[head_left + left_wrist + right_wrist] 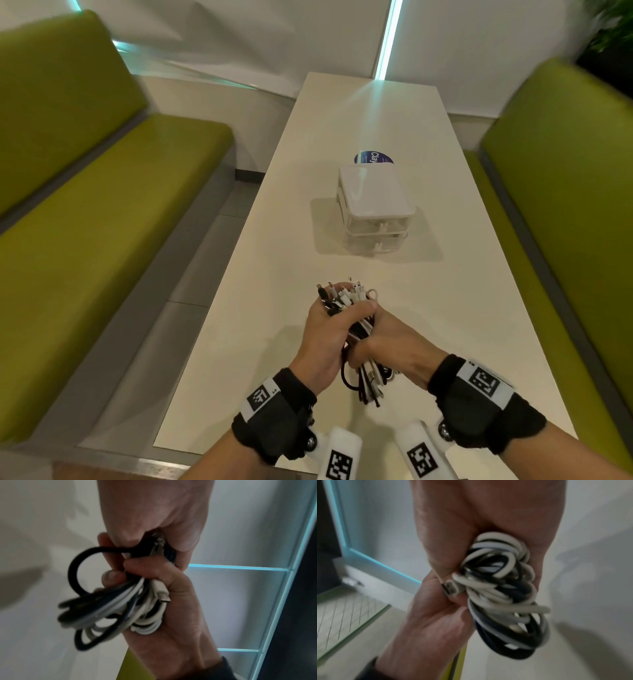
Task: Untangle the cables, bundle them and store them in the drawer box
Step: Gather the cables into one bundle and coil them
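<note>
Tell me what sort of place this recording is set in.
Probably a cafeteria or office break-area booth: a long white table stands between two green padded benches, with a plant in the far right corner. Both hands grip the cables over the table.

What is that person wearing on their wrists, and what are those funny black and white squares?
Both hands are bare. The left wrist band and right wrist band are thick black wraps, each with a white strap printed with a black square code. A white block with another code sticks out below each wrist, beside a small shiny ball.
</note>
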{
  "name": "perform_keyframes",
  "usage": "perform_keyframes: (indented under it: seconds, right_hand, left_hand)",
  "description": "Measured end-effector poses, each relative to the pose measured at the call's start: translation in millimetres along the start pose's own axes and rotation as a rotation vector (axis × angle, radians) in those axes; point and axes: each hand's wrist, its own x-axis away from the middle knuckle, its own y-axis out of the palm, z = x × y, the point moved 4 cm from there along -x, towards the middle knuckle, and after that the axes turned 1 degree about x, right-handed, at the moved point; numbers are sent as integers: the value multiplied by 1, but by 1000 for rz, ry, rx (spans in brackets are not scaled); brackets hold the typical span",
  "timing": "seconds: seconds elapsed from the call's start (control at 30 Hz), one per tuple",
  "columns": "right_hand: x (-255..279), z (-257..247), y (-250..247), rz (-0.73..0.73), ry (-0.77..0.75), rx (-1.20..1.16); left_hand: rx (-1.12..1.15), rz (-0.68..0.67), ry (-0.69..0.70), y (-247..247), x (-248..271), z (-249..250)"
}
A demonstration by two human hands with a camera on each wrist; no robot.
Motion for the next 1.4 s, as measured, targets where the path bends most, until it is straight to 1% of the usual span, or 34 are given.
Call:
perform_keyframes:
  seconds: [0.1,0.17,0.23,0.37,0.43,0.5,0.63,0.77,0.87,1.03,1.17,1.23,1.4]
  right_hand:
    - [-2,-8,-11,70,13,158]
    - [-5,-7,-18,103,23,161]
    - [-8,-3,-24,115,21,111]
    - [-12,7,-32,104,7,-53]
    - [-13,12,-36,86,4,-121]
    - [-14,16,-38,51,11,-151]
    - [-13,19,-38,-24,42,-219]
    - [-11,15,-39,-76,44,-183]
    - [-9,15,-39,-73,55,-159]
    - [-9,22,-28,-46,59,-232]
    - [-10,24,-21,-35,63,-144]
    - [-11,23,-19,-5,78,-118]
    - [-10,21,-18,72,78,-156]
  left_hand:
    - [-59,-42,-3,2,-11,1]
    - [-126,-115,-25,6,-20,4]
    - [-195,-160,-13,12,-27,6]
    - [-249,-120,55,25,-33,4]
    - [-224,-94,70,30,-36,-1]
    - [-181,-80,72,33,-38,-5]
    - [-97,-98,62,37,-38,-8]
    - [-56,-126,43,37,-39,-6]
    - [-36,-150,36,38,-38,-5]
    - [-3,-197,14,35,-37,-4]
    - [-55,-137,3,30,-36,-6]
    - [-66,-109,-3,30,-37,-6]
    - [-136,-123,-58,34,-42,-2]
